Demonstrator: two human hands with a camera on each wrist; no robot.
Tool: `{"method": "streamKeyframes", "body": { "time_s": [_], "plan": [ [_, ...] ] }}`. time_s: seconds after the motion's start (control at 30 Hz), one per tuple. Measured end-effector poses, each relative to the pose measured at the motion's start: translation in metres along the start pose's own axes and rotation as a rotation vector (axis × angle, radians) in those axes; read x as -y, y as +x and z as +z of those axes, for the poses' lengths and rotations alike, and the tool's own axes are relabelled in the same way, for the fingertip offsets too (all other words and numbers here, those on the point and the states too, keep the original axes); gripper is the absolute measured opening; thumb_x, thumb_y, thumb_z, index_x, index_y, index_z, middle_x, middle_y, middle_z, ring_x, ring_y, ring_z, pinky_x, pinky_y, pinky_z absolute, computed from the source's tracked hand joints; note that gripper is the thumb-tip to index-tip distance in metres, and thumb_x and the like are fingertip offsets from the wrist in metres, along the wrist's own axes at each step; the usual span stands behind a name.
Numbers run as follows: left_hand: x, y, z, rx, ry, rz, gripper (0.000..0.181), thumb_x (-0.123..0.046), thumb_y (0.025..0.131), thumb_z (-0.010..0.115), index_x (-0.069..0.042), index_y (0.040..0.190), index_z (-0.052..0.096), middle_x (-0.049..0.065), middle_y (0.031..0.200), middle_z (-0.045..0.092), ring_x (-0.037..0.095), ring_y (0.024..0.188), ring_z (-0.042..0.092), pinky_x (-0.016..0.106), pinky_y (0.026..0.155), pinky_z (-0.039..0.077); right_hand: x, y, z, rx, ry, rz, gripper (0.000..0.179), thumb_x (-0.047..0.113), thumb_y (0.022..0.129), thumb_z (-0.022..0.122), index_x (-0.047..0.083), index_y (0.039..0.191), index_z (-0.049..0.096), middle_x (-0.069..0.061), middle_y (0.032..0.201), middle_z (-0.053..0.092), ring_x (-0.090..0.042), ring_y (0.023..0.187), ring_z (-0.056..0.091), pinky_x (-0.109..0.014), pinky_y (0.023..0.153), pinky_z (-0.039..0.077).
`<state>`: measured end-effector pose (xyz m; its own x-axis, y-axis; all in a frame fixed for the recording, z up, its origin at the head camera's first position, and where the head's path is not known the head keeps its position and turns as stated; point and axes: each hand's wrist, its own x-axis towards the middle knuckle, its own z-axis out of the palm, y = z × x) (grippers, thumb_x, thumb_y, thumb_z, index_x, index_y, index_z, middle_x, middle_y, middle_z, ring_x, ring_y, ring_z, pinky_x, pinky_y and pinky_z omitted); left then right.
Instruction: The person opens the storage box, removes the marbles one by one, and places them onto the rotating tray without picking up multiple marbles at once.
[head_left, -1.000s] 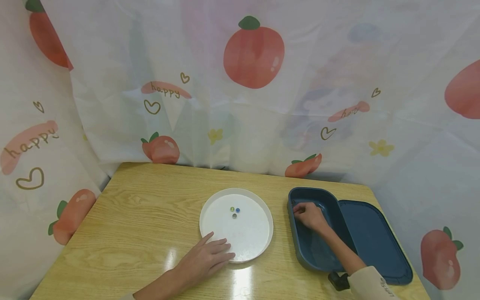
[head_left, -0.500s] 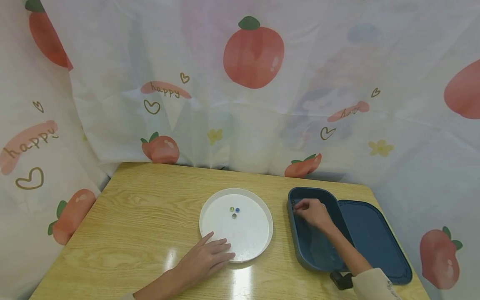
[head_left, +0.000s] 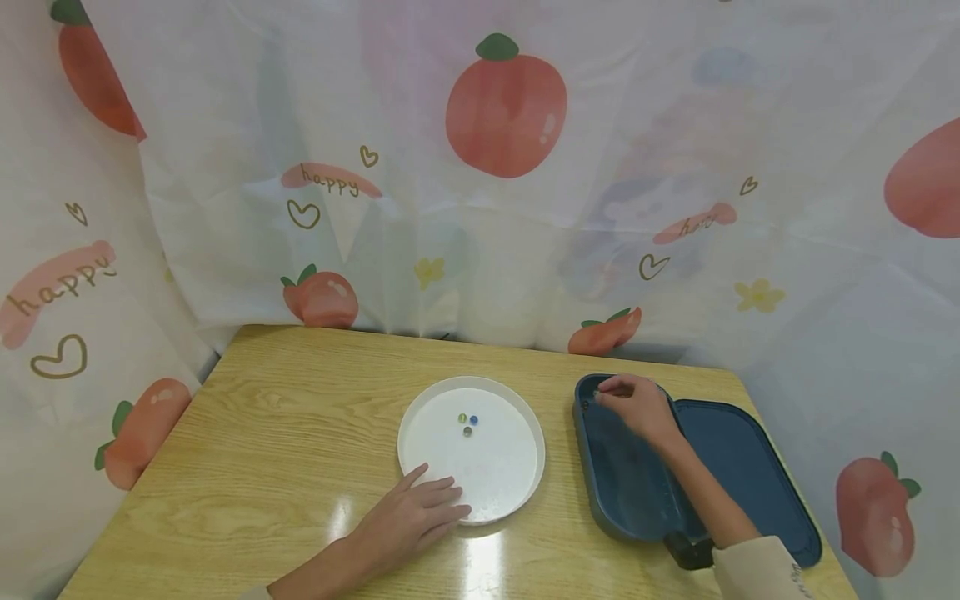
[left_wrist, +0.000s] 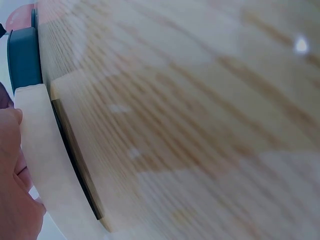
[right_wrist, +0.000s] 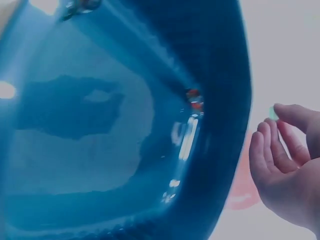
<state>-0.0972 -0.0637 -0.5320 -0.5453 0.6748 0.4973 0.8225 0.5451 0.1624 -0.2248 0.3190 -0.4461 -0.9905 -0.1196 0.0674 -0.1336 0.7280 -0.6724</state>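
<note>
My left hand [head_left: 412,518] rests with spread fingers on the near-left rim of a round white tray [head_left: 529,487]; the left wrist view shows this hand [left_wrist: 17,175] at the tray's side wall [left_wrist: 47,145]. Grouped on the tray are a yellow-green marble [head_left: 462,418], a blue marble [head_left: 474,420] and a grey marble [head_left: 468,432]. Over the far end of a deep blue box [head_left: 630,500], my right hand [head_left: 641,410] pinches a pale green marble [right_wrist: 273,112] between thumb and fingertips. A reddish marble [right_wrist: 195,102] lies inside the box against its wall.
Right of the box lies a flat blue lid [head_left: 750,475], partly under my right forearm. More small shiny marbles [right_wrist: 85,6] show in another part of the box, blurred. A printed curtain [head_left: 510,250] hangs behind the wooden table [head_left: 300,400].
My right hand has risen from the box's left inner wall and shifted away and slightly right, with the marble in its fingertips. The left hand and tray stay put.
</note>
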Motion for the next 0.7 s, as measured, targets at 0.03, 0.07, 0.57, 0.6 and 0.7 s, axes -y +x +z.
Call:
{"method": "streamKeyframes", "body": {
  "time_s": [0.03,0.07,0.57,0.6,0.7],
  "plan": [
    [0.000,0.000,0.000,0.001,-0.001,-0.002,0.022,-0.022,0.093,0.071,-0.021,0.114,0.076,0.001,0.119,0.071,0.021,0.118,0.063,0.054,0.104,0.042,0.002,0.000,-0.001,-0.006,0.012,-0.004,0.022,0.018,0.095,0.070,0.001,0.109,0.071,-0.015,0.104,0.071,-0.035,0.099,0.066,-0.049,0.080,0.054],
    [0.000,0.000,0.000,0.004,-0.002,-0.004,0.022,-0.022,0.093,0.070,-0.021,0.114,0.076,0.001,0.119,0.071,0.020,0.118,0.063,0.054,0.104,0.042,0.006,0.000,-0.001,-0.012,0.024,-0.011,0.022,0.018,0.095,0.070,0.001,0.109,0.071,-0.015,0.106,0.070,-0.035,0.101,0.066,-0.050,0.081,0.054],
    [0.000,0.001,-0.001,0.002,0.006,0.012,0.023,-0.021,0.092,0.070,-0.020,0.114,0.076,0.002,0.118,0.071,0.021,0.117,0.063,0.055,0.103,0.043,0.062,-0.004,0.029,0.057,0.215,-0.086,0.023,0.014,0.093,0.072,0.001,0.112,0.072,-0.009,0.101,0.073,-0.025,0.095,0.070,-0.033,0.077,0.055],
    [0.000,0.001,-0.001,0.000,0.009,0.015,0.023,-0.021,0.092,0.070,-0.020,0.114,0.076,0.002,0.118,0.071,0.021,0.117,0.063,0.055,0.103,0.043,0.065,-0.004,0.032,0.061,0.221,-0.087,0.022,0.014,0.093,0.072,0.001,0.111,0.072,-0.009,0.101,0.073,-0.025,0.094,0.070,-0.034,0.078,0.055],
    [0.000,0.001,-0.002,-0.008,0.013,0.019,0.023,-0.020,0.091,0.071,-0.020,0.114,0.076,0.002,0.118,0.071,0.021,0.117,0.063,0.055,0.103,0.043,0.072,-0.005,0.041,0.076,0.238,-0.100,0.020,0.013,0.092,0.073,0.002,0.108,0.073,-0.008,0.100,0.073,-0.024,0.093,0.070,-0.035,0.079,0.056]
  ]
}}
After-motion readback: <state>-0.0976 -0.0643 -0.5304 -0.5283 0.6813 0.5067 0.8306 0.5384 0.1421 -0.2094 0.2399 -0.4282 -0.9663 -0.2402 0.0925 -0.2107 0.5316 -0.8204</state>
